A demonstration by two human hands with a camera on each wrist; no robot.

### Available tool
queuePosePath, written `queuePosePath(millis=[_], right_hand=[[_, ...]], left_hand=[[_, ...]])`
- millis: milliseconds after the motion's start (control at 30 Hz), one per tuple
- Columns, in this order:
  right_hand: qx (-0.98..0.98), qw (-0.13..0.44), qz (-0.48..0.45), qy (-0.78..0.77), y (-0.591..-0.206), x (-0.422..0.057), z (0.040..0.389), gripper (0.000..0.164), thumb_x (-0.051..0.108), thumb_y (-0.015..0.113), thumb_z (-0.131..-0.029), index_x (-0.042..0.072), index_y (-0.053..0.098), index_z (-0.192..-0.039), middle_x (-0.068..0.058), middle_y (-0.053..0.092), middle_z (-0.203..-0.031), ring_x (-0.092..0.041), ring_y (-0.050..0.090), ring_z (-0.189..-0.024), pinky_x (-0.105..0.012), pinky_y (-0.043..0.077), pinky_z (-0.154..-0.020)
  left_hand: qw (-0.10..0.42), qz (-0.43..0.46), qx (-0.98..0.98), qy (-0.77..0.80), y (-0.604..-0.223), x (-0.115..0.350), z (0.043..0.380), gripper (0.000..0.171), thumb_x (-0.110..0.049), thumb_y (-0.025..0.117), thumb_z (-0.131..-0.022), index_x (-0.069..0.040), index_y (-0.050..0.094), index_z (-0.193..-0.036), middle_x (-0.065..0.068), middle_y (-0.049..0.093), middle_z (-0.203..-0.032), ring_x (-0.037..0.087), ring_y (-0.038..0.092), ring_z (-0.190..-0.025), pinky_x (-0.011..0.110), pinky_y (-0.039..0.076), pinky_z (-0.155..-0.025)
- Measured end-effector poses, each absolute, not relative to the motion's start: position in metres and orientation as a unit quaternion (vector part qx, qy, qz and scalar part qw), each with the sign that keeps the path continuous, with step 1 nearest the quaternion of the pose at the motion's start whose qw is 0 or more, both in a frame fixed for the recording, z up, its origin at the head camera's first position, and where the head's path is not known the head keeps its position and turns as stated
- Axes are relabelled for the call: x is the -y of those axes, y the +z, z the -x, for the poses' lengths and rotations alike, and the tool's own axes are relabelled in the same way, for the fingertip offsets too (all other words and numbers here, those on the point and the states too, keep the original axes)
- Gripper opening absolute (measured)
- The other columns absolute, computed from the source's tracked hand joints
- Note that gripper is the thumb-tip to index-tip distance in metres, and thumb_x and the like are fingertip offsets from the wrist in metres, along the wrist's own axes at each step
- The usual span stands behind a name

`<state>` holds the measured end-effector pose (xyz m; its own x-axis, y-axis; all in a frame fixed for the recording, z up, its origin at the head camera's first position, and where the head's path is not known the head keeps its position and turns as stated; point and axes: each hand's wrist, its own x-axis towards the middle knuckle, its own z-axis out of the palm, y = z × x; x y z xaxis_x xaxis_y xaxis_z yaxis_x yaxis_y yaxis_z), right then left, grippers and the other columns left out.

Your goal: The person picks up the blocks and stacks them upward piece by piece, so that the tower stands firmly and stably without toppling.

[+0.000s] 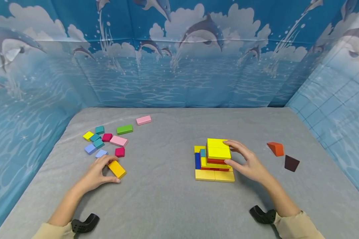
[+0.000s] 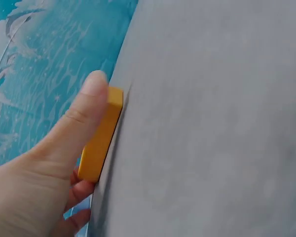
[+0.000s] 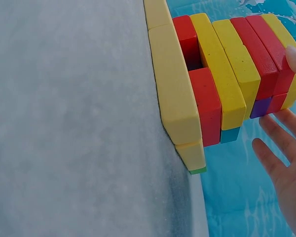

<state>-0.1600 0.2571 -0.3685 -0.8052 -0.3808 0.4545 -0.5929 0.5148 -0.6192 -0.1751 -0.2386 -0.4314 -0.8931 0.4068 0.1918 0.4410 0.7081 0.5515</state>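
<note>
Grey surface (image 1: 164, 205): toward its left edge, my left hand (image 1: 92, 174) pinches a block (image 1: 117, 169); my relaxed right hand (image 1: 251, 166) touches a stack (image 1: 217, 153).

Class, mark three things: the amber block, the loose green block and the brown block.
Amber block (image 1: 117, 169): head view, middle of its upper face.
Loose green block (image 1: 124, 128): head view, middle of its upper face.
Brown block (image 1: 292, 163): head view, middle of its visible face.

the orange block (image 1: 117, 169) looks smooth painted wood, the grey cloth (image 1: 167, 202) matt.
</note>
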Motion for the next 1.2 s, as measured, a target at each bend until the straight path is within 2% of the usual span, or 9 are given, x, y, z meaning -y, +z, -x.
queuePosePath(millis=[133,267,367,500,733,867,1067,1200], right_hand=[[0.858,0.133,-0.28,0.409,-0.369,-0.256,0.16,0.058,-0.013,0.07,-0.068,-0.01,0.048,-0.122,-0.025,0.049,-0.124,0.001,0.045,-0.109,-0.007,0.036,-0.088],[0.86,0.132,-0.277,0.407,-0.369,-0.256,0.16,0.058,-0.012,0.07,-0.069,-0.009,0.049,-0.122,-0.024,0.049,-0.125,0.001,0.045,-0.109,-0.007,0.036,-0.088],[0.862,0.131,-0.274,0.405,-0.37,-0.256,0.16,0.058,-0.012,0.07,-0.069,-0.008,0.049,-0.123,-0.023,0.049,-0.125,0.002,0.045,-0.109,-0.007,0.036,-0.088],[0.862,0.13,-0.272,0.407,-0.37,-0.256,0.16,0.058,-0.012,0.07,-0.069,-0.008,0.049,-0.123,-0.023,0.049,-0.125,0.002,0.044,-0.109,-0.007,0.036,-0.088],[0.857,0.135,-0.277,0.412,-0.369,-0.256,0.159,0.058,-0.014,0.07,-0.068,-0.009,0.049,-0.122,-0.024,0.049,-0.124,0.002,0.045,-0.11,-0.007,0.036,-0.088],[0.856,0.136,-0.28,0.413,-0.369,-0.257,0.159,0.059,-0.014,0.07,-0.068,-0.01,0.048,-0.122,-0.025,0.049,-0.124,0.002,0.044,-0.11,-0.007,0.036,-0.088],[0.855,0.136,-0.282,0.412,-0.37,-0.258,0.159,0.059,-0.014,0.07,-0.068,-0.01,0.048,-0.123,-0.025,0.049,-0.124,0.002,0.044,-0.111,-0.007,0.036,-0.088],[0.856,0.131,-0.29,0.409,-0.37,-0.259,0.161,0.062,-0.013,0.07,-0.069,-0.009,0.045,-0.125,-0.025,0.048,-0.125,0.001,0.044,-0.113,-0.011,0.038,-0.089]], left_hand=[[0.016,0.247,0.902,-0.354,-0.433,0.248,0.174,0.056,-0.018,0.078,-0.071,-0.002,0.054,-0.119,0.007,0.054,-0.112,0.007,0.043,-0.093,0.014,0.036,-0.082],[0.025,0.25,0.893,-0.373,-0.433,0.25,0.174,0.039,-0.01,0.072,-0.077,-0.002,0.058,-0.113,0.006,0.056,-0.107,0.007,0.045,-0.091,0.009,0.036,-0.081],[0.041,0.244,0.897,-0.367,-0.432,0.245,0.175,0.034,-0.01,0.074,-0.075,-0.004,0.061,-0.106,0.003,0.057,-0.1,0.009,0.048,-0.086,0.012,0.039,-0.078],[0.059,0.243,0.891,-0.378,-0.428,0.227,0.178,0.036,-0.011,0.077,-0.071,-0.004,0.062,-0.103,0.0,0.059,-0.095,0.012,0.052,-0.081,0.018,0.044,-0.073],[0.062,0.241,0.873,-0.419,-0.407,0.17,0.195,0.033,-0.012,0.078,-0.071,-0.004,0.063,-0.099,0.003,0.062,-0.092,0.017,0.056,-0.083,0.035,0.05,-0.075],[0.074,0.248,0.855,-0.45,-0.399,0.132,0.21,0.034,-0.014,0.078,-0.071,-0.004,0.063,-0.1,0.005,0.063,-0.093,0.019,0.056,-0.085,0.04,0.051,-0.075],[0.094,0.263,0.824,-0.492,-0.383,0.068,0.224,0.034,-0.011,0.078,-0.071,0.0,0.063,-0.1,0.01,0.062,-0.092,0.025,0.057,-0.084,0.045,0.05,-0.074],[0.09,0.273,0.817,-0.501,-0.372,0.029,0.227,0.033,-0.013,0.076,-0.074,0.0,0.062,-0.101,0.011,0.062,-0.095,0.025,0.056,-0.086,0.044,0.05,-0.076]])
